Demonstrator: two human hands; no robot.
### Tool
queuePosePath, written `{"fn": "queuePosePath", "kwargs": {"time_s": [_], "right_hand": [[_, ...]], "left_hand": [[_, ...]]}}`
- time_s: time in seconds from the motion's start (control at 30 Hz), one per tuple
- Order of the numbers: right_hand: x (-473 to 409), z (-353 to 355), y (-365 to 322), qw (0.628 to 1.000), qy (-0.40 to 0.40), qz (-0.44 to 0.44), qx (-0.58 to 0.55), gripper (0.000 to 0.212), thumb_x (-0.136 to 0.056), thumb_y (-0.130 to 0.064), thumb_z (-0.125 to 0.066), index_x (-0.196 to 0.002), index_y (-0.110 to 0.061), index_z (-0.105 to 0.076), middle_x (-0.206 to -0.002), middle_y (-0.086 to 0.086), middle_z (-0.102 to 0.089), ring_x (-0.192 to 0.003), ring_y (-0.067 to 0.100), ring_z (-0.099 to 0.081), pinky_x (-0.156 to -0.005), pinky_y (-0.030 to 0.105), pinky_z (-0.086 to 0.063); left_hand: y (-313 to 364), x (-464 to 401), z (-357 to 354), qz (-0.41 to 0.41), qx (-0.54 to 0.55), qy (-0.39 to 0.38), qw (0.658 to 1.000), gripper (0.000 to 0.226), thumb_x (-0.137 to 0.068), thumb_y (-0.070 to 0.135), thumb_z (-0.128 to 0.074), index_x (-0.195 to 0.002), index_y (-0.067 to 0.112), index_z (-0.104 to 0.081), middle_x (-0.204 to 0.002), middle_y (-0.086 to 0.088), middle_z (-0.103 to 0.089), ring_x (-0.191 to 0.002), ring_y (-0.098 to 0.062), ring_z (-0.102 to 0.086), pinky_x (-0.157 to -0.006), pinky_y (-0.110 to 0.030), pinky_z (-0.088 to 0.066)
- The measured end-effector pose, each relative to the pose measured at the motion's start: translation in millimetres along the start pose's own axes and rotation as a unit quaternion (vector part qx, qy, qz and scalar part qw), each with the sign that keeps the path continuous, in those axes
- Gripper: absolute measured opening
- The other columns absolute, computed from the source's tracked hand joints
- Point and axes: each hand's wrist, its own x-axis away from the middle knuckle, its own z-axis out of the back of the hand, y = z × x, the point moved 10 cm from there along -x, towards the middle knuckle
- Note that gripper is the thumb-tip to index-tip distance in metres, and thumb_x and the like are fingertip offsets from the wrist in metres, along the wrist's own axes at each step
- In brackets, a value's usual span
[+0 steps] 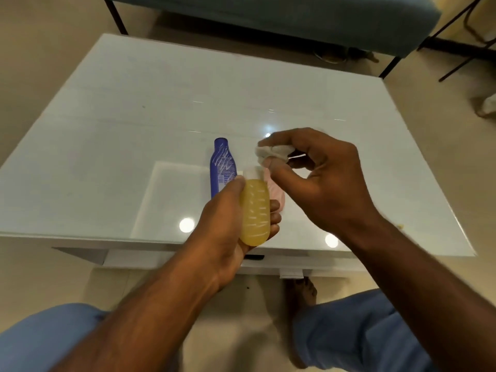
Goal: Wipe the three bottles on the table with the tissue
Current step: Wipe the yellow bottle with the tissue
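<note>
My left hand point(228, 218) grips a yellow bottle point(255, 210) with a white cap, lifted above the table's near edge. My right hand point(322, 178) pinches a crumpled white tissue point(271, 151) between thumb and fingers, just above and right of the bottle's cap. A blue bottle point(221, 167) lies on the table behind my left hand. A pink bottle point(275, 189) lies beside it, mostly hidden by the yellow bottle and my right thumb.
The white glossy table point(134, 116) stretches ahead, with bright light reflections near its front edge. A teal bench point(268, 14) with black legs stands beyond it. My knees in blue trousers are below the table edge.
</note>
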Motion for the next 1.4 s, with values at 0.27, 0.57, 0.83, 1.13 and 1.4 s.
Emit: {"fn": "queuePosePath", "kwargs": {"time_s": [0.27, 0.57, 0.83, 1.13, 1.4], "right_hand": [[12, -20, -15, 0.999, -0.006, 0.048, 0.003, 0.023, -0.087, -0.003, -0.069, -0.105, -0.010, -0.081, -0.105, 0.002, -0.075, -0.098, 0.014, -0.071, -0.082, 0.027, -0.061], [13, -19, -5, 0.999, -0.019, 0.025, -0.037, 0.016, -0.092, -0.011, -0.078, -0.107, -0.013, -0.081, -0.103, -0.005, -0.075, -0.098, 0.011, -0.072, -0.086, 0.028, -0.061], [28, 0, 18, 0.999, -0.024, -0.016, -0.029, 0.023, -0.088, -0.008, -0.081, -0.111, -0.012, -0.078, -0.105, -0.005, -0.076, -0.099, 0.010, -0.074, -0.087, 0.029, -0.062], [42, 1, 17, 0.999, -0.037, 0.028, 0.026, 0.019, -0.087, -0.006, -0.082, -0.104, -0.015, -0.082, -0.101, -0.005, -0.076, -0.102, 0.000, -0.068, -0.095, 0.026, -0.058], [42, 4, 16, 0.998, -0.029, 0.045, 0.040, 0.018, -0.087, -0.004, -0.079, -0.103, -0.012, -0.081, -0.101, -0.001, -0.075, -0.098, 0.003, -0.068, -0.089, 0.022, -0.056]], "left_hand": [[6, 5, 17, -0.037, -0.011, 0.005, 0.999, 0.037, -0.104, 0.045, -0.043, -0.116, 0.016, -0.062, -0.094, -0.017, -0.077, -0.083, -0.029, -0.072, -0.080, -0.043, -0.060], [19, 0, 18, -0.058, -0.043, 0.051, 0.996, 0.038, -0.104, 0.044, -0.041, -0.116, 0.016, -0.064, -0.100, -0.014, -0.077, -0.097, -0.032, -0.074, -0.086, -0.045, -0.060], [-10, -10, -8, -0.020, -0.021, 0.014, 0.999, 0.038, -0.103, 0.042, -0.046, -0.117, 0.012, -0.064, -0.106, -0.020, -0.075, -0.089, -0.031, -0.072, -0.081, -0.044, -0.059], [-16, -11, -7, -0.024, 0.025, 0.007, 0.999, 0.038, -0.102, 0.039, -0.048, -0.131, 0.015, -0.057, -0.117, -0.019, -0.072, -0.109, -0.037, -0.070, -0.091, -0.050, -0.057], [-18, -16, -15, -0.013, 0.041, -0.019, 0.999, 0.041, -0.103, 0.040, -0.044, -0.132, 0.014, -0.057, -0.119, -0.019, -0.071, -0.112, -0.033, -0.069, -0.092, -0.046, -0.057]]}}
